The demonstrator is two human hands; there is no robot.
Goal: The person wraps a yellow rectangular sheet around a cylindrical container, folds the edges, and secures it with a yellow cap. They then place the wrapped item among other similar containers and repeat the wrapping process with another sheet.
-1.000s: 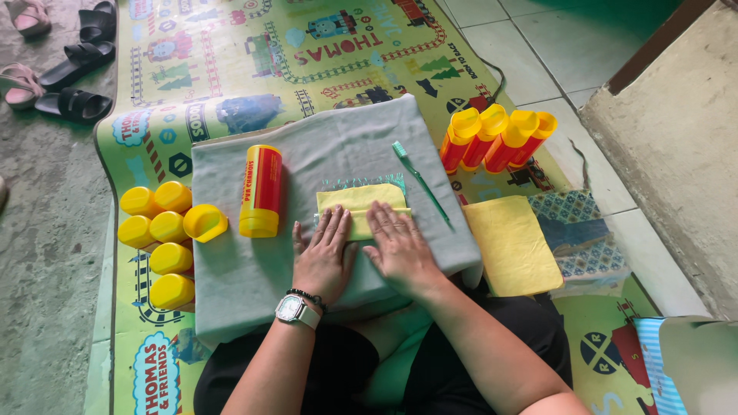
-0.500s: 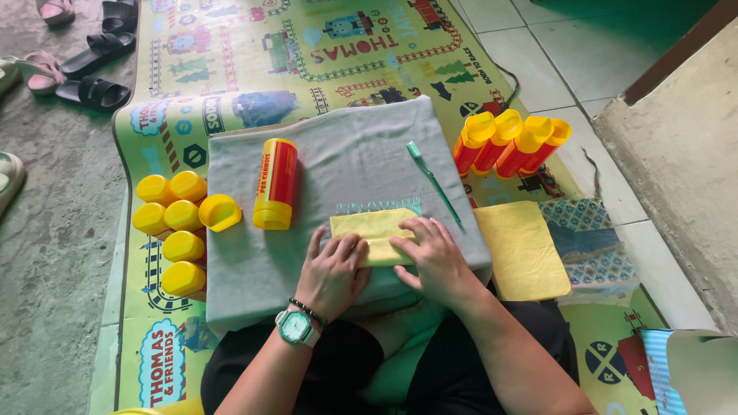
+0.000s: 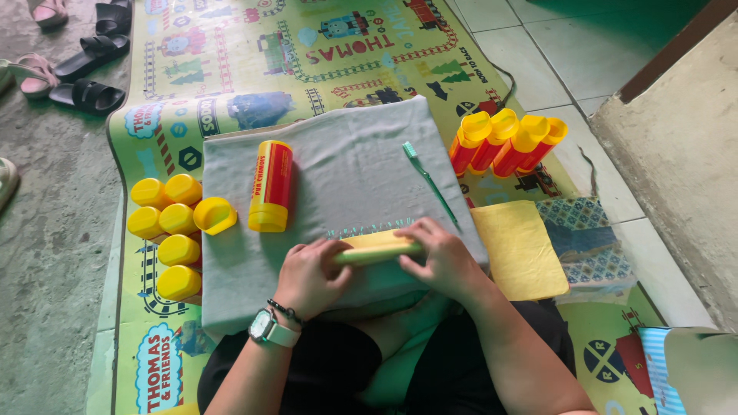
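Observation:
My left hand (image 3: pixel 311 273) and my right hand (image 3: pixel 440 257) both press on a yellow cloth (image 3: pixel 378 249) rolled into a narrow tube, lying across the near edge of a grey pad (image 3: pixel 346 169). A watch sits on my left wrist. A red and yellow tube (image 3: pixel 270 184) lies on the pad to the left of my hands. A green toothbrush (image 3: pixel 430 184) lies on the pad beyond my right hand. A flat yellow cloth (image 3: pixel 519 247) lies on the mat to the right.
Several yellow-capped tubes (image 3: pixel 171 230) stand left of the pad, with one loose yellow cap (image 3: pixel 214 215). Several red and yellow tubes (image 3: pixel 507 142) lie at the right. A colourful play mat (image 3: pixel 254 54) covers the floor. Sandals (image 3: pixel 81 69) lie at the far left.
The yellow cloth was flat under my palms a second ago; now it is rolled into a tight tube under my fingers. The view has shifted slightly.

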